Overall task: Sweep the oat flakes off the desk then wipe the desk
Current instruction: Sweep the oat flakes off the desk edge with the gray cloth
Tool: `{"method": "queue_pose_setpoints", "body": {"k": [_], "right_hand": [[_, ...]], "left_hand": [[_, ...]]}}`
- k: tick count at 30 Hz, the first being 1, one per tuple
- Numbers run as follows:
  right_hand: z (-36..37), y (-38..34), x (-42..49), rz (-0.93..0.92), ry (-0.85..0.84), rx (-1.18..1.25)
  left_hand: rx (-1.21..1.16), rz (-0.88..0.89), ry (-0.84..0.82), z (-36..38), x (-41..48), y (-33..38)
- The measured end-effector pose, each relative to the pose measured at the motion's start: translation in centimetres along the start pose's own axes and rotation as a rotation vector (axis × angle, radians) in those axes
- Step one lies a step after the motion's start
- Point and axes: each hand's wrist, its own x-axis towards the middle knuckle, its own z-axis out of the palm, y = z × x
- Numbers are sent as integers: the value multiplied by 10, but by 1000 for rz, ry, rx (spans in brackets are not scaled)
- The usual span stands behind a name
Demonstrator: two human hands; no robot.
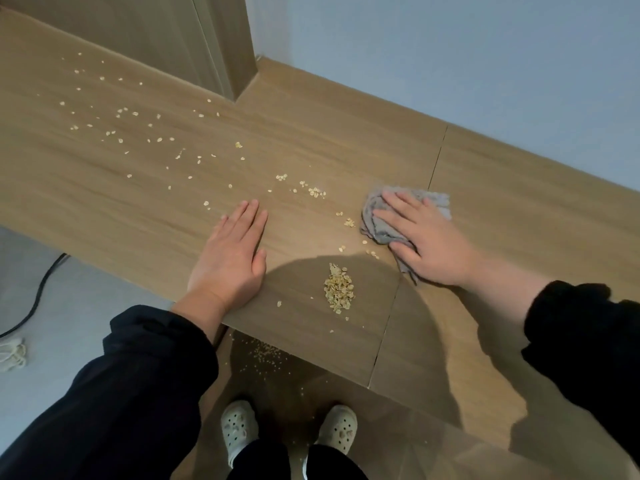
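Observation:
Oat flakes lie scattered over the wooden desk [138, 188], thickest at the far left. A small pile of oat flakes [339, 289] sits near the desk's front edge between my hands. My left hand [233, 258] rests flat on the desk with straight fingers, left of the pile. My right hand [420, 239] presses flat on a crumpled grey cloth [377, 221] to the right of the pile. A few loose flakes [349, 222] lie just left of the cloth.
More oat flakes [266, 355] lie on the floor below the desk edge, in front of my white clogs [239, 427]. A wooden cabinet [194, 39] stands at the back. A black cable [38, 299] runs over the grey floor at left.

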Motion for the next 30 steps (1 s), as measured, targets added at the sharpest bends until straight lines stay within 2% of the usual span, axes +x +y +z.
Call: {"method": "queue_pose_setpoints", "body": {"k": [1,2,5,6,8,12,15,17,21,27,30], "right_hand": [[-3,12,-5,-39,-6,-16],[-5,25,-6,15,15,-13],[-7,36,5,436,186,82],[-4,24,11,518,239,100],[2,-12,17,536,264,121],[20,-86,9,387,193,134],[17,-90,1,334,150,123],[11,-59,-14,424,152,114],[9,-30,-58,750,235,208],[40,-109,-64,862,350,252],[49,-151,-58,943,354,224]], "left_hand": [[-2,3,1,-1,0,1],[-1,5,0,-1,0,1],[-3,2,4,-3,-1,2],[-4,0,2,-3,-1,2],[3,2,-6,-3,0,2],[9,7,-24,-6,-1,5],[-12,5,-36,-8,-3,5],[3,19,-45,-7,-3,4],[21,36,-35,-3,-1,1],[15,55,-34,-1,0,-2],[-94,93,-41,-7,-3,0]]}}
